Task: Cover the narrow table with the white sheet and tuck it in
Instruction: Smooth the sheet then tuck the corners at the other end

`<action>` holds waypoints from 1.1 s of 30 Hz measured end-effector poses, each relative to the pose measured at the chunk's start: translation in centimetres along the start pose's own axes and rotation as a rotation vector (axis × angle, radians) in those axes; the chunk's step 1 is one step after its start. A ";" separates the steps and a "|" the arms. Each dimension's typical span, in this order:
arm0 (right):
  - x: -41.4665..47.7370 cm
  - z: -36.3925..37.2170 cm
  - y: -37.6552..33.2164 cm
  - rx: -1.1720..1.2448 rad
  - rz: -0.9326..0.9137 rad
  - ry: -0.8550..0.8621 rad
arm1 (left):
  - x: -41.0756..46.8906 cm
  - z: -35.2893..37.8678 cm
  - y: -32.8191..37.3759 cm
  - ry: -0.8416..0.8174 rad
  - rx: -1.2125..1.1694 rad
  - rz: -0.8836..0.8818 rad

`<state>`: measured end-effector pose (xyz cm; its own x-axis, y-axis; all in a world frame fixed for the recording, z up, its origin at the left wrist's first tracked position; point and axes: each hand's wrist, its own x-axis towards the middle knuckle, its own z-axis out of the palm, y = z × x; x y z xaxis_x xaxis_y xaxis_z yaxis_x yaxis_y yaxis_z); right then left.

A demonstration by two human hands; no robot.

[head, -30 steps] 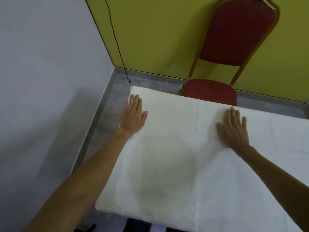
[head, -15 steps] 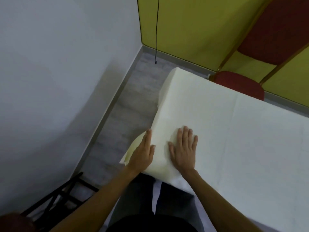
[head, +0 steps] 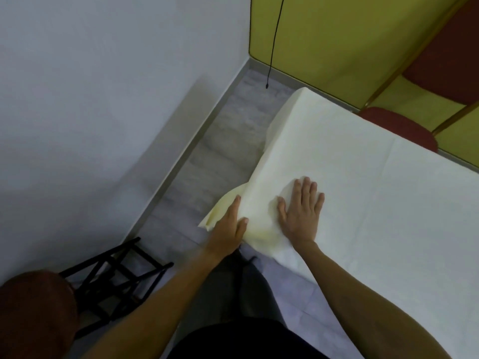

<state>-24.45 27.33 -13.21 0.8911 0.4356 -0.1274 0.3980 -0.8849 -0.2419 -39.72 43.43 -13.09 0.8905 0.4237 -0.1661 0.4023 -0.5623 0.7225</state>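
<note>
Pale grey-white wall (head: 103,99) meets a yellow-green wall (head: 337,35) in the corner beyond the hands, with grey flooring (head: 220,151) and a grey skirting strip (head: 186,149) below. One white, faintly creased sheet (head: 375,190) lies over the one narrow table, which is hidden beneath it; the sheet runs from under both hands away to the right and up toward the far corner.

Two bare hands work at the near corner. The right hand (head: 302,208) lies palm down on top of the sheet, its fingers straight and a little spread, its thumb out to the left. Just to its left, the left hand (head: 229,224) presses against the sheet's hanging side at the corner. Its fingers are straight and close together, and its thumb rests on the top edge. A loose, yellowish flap of the sheet (head: 215,216) sticks out just left of the left hand's fingers, not lying flush.

Well beyond the right hand stands one red upholstered chair with a gold frame (head: 396,128), its seat at the sheet's far edge. One thin black cable (head: 274,40) hangs down the yellow-green wall, above and beyond the left hand. Behind and to the left of the left forearm sits one black-framed stool with a reddish-brown seat (head: 116,275).
</note>
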 end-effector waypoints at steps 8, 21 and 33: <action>-0.9 -0.4 -0.7 0.016 -0.018 0.019 | -0.4 -0.9 1.3 -0.047 0.059 0.033; -8.8 2.4 -3.5 -0.111 -0.249 -0.056 | -1.8 -1.8 -2.9 -0.098 0.164 0.394; -7.7 1.0 -11.5 -0.121 -0.661 -0.053 | -2.9 0.0 -12.1 -0.151 -0.037 0.197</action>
<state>-36.14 34.28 -10.38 0.4408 0.8969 -0.0371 0.8806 -0.4400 -0.1760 -47.15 49.00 -21.40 0.9738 0.1959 -0.1158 0.2120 -0.5960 0.7745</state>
